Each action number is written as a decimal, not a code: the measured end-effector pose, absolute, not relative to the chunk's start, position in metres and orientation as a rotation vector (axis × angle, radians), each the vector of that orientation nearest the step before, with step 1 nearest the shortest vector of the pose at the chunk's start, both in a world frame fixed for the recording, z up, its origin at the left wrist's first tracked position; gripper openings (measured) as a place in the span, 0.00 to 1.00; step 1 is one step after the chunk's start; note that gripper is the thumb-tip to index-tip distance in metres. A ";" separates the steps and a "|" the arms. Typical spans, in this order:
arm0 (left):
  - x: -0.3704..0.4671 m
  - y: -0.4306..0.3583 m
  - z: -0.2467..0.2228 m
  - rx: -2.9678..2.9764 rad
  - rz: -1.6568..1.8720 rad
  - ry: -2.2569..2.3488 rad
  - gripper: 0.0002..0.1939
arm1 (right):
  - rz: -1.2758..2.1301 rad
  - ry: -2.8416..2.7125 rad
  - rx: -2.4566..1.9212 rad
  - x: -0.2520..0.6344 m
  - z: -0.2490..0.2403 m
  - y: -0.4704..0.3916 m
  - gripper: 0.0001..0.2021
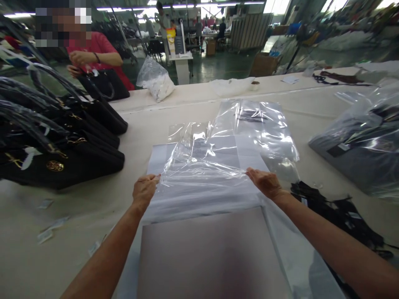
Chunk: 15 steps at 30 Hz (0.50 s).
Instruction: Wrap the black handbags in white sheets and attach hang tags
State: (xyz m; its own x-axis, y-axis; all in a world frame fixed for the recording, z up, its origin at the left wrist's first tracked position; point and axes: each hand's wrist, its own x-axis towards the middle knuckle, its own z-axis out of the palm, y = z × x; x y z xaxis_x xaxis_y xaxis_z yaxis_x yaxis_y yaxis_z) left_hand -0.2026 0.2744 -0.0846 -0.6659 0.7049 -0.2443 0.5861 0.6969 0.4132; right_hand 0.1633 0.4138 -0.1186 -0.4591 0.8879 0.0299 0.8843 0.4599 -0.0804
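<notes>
Left hand (145,191): yours, back of the hand uppermost, fingers curled and aimed inward to the right; grip closed in a pinch on the near left corner of the clear plastic film (202,169). Left forearm: bare, rising from the lower left edge of view on a slant toward the middle, wrist nearly in line with it. Right hand (264,182): yours, back of the hand uppermost, fingers pointing left, thumb and fingertips together; grip closed in a pinch on the near right corner of the same film. Right forearm: bare, entering from the lower right on a longer, flatter slant, your two arms framing the work between them. Clear plastic film: one piece, glossy and creased, its near edge drawn out in a line between your hands, the rest running away from you over white sheets (199,203) at the middle of the bench (137,118). Flat panel (202,257): one, pinkish grey, lying nearest you between your forearms, touched by neither hand. Clear plastic bags (262,131): flat, shiny, just beyond the film to the right. Black handbags (62,162): a row, handles wrapped, well to the left of your left hand. Black straps (343,220): a loose heap, beyond your right forearm. Grey bag (352,153): in clear wrapping, far right.
</notes>
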 end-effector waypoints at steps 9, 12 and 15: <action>-0.220 0.237 -0.086 1.036 0.368 2.671 0.13 | 1.742 -0.931 -1.843 0.165 -0.115 0.423 0.10; -0.219 0.239 -0.091 0.408 0.942 2.367 0.03 | 1.805 -0.729 -1.726 0.166 -0.122 0.421 0.08; -0.218 0.244 -0.095 0.168 1.178 2.140 0.05 | 1.775 -0.590 -1.584 0.162 -0.130 0.416 0.08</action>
State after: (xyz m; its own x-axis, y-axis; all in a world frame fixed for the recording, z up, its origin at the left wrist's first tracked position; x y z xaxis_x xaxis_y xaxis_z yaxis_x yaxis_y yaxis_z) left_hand -0.2184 0.2440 -0.0948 -0.7608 0.4134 -0.5003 -0.2018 0.5820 0.7877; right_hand 0.1622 0.4158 -0.1304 -0.0315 0.7368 -0.6754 -0.1855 -0.6683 -0.7204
